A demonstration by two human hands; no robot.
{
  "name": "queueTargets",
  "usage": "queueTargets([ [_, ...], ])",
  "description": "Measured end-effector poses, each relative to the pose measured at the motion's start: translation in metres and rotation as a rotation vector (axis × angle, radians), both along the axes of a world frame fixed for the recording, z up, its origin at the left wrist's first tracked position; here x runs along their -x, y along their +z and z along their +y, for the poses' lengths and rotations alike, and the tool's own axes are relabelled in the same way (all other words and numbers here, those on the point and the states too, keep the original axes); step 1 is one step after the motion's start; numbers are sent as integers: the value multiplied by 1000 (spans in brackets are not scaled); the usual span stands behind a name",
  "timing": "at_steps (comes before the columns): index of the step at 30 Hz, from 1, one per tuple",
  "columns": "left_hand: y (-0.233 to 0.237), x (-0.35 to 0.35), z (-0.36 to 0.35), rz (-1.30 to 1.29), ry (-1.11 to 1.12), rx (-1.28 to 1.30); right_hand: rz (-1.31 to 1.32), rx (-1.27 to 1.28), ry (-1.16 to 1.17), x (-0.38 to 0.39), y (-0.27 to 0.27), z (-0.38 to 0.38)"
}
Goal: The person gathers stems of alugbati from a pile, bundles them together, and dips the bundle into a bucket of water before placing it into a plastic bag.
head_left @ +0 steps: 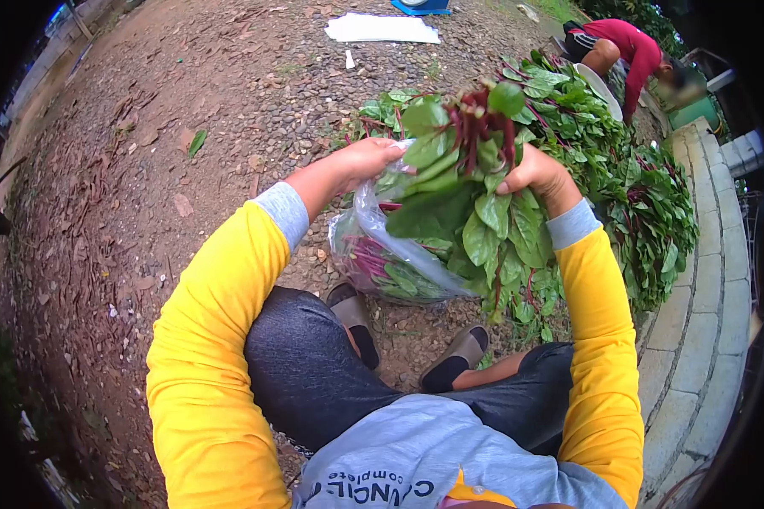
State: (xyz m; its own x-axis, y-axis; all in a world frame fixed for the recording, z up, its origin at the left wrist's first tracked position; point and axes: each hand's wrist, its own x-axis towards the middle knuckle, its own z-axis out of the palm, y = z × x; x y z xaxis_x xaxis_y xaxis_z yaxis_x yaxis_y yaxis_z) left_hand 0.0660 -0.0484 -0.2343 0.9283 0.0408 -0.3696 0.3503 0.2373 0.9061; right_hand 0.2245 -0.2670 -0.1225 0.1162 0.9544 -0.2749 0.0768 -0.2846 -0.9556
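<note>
My right hand [536, 176] is closed around a bunch of leafy greens [484, 195] with dark red stems, held up with the cut stem ends at the top. My left hand [367, 161] grips the rim of a clear plastic bag [369, 212], its fingers partly hidden behind the plastic and leaves. The bag stands on the ground between my hands and feet, with red-stemmed greens inside. The held bunch overlaps the bag's right side, and its leaves hang down in front of it. Where the lowest leaves end against the bag is hard to tell.
A large heap of the same greens [586, 127] lies to the right, along a concrete block edging [700, 280]. Another person in a red top [624, 47] bends over behind it, near a pale basin [598, 89]. White sheets [382, 28] and a blue object [420, 8] lie ahead on gravel.
</note>
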Motion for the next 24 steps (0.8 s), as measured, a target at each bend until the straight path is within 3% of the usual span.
queueTargets([
  [1, -1, 1, -3, -31, 66, -50, 51, -15, 54, 9, 2, 3],
  [5, -1, 4, -3, -224, -44, -184, 56, 122, 300, 1, -35, 11],
  [8, 9, 11, -2, -95, -10, -108, 104, 265, 450, -7, -77, 16],
  [9, 10, 13, -3, -175, -8, -138, 77, 322, 496, -2, -83, 21],
  [13, 7, 9, -2, -203, -98, -284, -265, 221, 499, 5, -99, 36],
  [15, 7, 9, 1, -175, -43, -183, -457, 210, 473, 2, -110, 45],
  [20, 20, 9, -3, -55, -7, -127, -432, 214, 516, 16, -120, 58],
  [21, 17, 8, -6, -49, 38, 55, -422, 171, 524, 19, -126, 60],
  [24, 21, 4, -11, -60, -26, -61, -468, 136, 525, 16, -171, 62],
])
